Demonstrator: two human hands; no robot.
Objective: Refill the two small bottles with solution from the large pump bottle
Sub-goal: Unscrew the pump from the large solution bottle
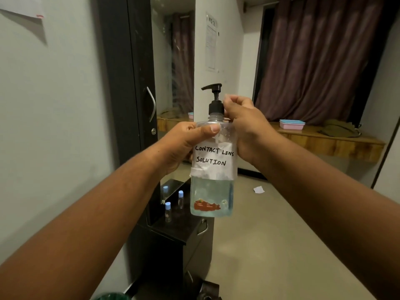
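Half-full pump bottle (213,169), probably slippery: left hand (184,144) grips shoulder, right hand (244,124) pinches collar (215,108).

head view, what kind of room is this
Probably a bedroom or dressing area: a dark wardrobe with a mirror, maroon curtains, and a wooden ledge holding a pink lidded box.

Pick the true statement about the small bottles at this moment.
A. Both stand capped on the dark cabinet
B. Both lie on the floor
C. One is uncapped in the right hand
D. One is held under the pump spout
A: both small bottles stand upright with blue caps on the dark cabinet, while the left hand and right hand hold the pump bottle.
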